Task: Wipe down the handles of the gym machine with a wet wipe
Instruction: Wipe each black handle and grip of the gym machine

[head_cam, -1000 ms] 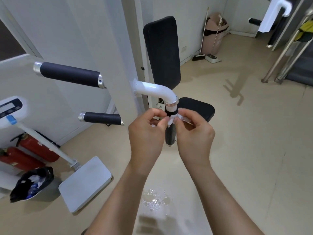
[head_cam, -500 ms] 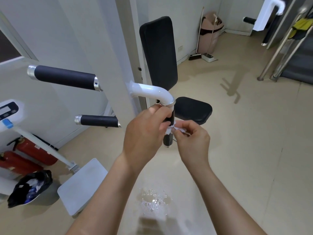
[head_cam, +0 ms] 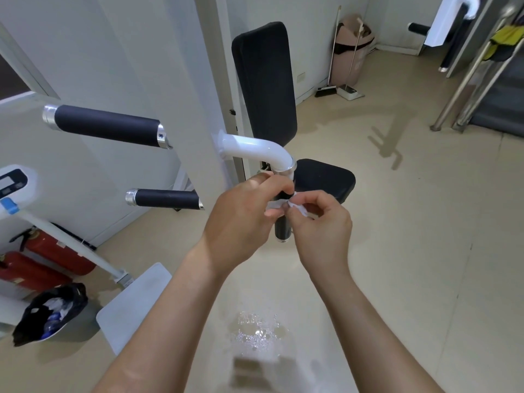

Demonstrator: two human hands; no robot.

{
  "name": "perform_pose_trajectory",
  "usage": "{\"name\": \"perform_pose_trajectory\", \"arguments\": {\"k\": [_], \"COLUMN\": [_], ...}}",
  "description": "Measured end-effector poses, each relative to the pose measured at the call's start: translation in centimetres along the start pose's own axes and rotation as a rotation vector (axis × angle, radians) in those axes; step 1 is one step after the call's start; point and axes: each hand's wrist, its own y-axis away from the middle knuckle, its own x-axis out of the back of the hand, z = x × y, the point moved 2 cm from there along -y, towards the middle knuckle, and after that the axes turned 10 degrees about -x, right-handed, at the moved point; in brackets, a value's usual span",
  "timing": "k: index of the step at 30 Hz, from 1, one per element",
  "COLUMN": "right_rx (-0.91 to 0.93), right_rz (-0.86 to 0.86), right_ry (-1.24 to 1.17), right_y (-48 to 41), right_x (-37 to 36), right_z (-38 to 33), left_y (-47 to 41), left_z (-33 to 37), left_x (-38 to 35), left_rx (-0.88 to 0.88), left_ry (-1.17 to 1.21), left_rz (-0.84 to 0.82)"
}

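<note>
A white curved arm (head_cam: 256, 150) of the gym machine ends in a black vertical handle (head_cam: 282, 229) with chrome caps. A white wet wipe (head_cam: 276, 205) is wrapped around the handle's upper part. My left hand (head_cam: 243, 222) curls around the handle from the left, with its fingers on the wipe. From the right, my right hand (head_cam: 319, 222) pinches the wipe's free end (head_cam: 297, 209). Two more black horizontal handles sit to the left, the upper (head_cam: 106, 126) and the lower (head_cam: 166, 198).
The black backrest (head_cam: 265, 80) and seat pad (head_cam: 326, 177) stand behind the handle. A white scale (head_cam: 133, 302), red fire extinguishers (head_cam: 56, 256) and a black rubbish bag (head_cam: 48, 313) lie at left. A wet patch (head_cam: 258, 330) marks the floor. A bin with broom (head_cam: 350, 49) stands far back.
My left hand has gone from pinching the wipe in front of the handle to wrapping around the handle. The right hand keeps its pinch on the wipe's end, slightly lower.
</note>
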Motion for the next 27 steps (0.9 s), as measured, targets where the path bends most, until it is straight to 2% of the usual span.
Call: {"name": "perform_pose_trajectory", "arguments": {"k": [2, 6, 12, 15, 17, 20, 22, 24, 27], "right_rx": [0.031, -0.087, 0.039, -0.082, -0.091, 0.012, -0.02, -0.096, -0.087], "right_rz": [0.011, 0.034, 0.086, 0.058, 0.042, 0.025, 0.002, -0.01, -0.036], "right_ry": [0.03, 0.059, -0.007, -0.048, -0.099, -0.124, -0.109, -0.075, -0.038], "right_y": [0.0, -0.1, -0.4, -0.4, -0.4, -1.1, -1.2, -0.8, -0.9], "right_x": [-0.1, -1.1, -1.0, -1.0, -1.0, -0.7, -0.6, -0.7, -0.7], "right_z": [0.1, 2.0, 0.7, 2.2, 1.9, 0.4, 1.0, 1.7, 1.2], "left_y": [-0.1, -0.2, 0.2, 0.4, 0.7, 1.7, 2.6, 3.3, 3.1], "left_z": [-0.1, -0.2, -1.0, -1.1, -0.9, -0.5, -0.1, 0.5, 0.9], "left_x": [0.0, -0.1, -0.4, -0.8, -1.4, -2.2, -2.7, -3.5, -4.6], "left_rx": [-0.016, -0.02, 0.075, 0.129, 0.163, 0.208, 0.239, 0.244, 0.329], "left_ry": [-0.026, -0.035, 0.282, 0.398, 0.455, 0.367, 0.197, 0.092, 0.17], "left_rz": [-0.006, 0.019, 0.076, 0.101, 0.157, 0.336, 0.443, 0.447, 0.423]}}
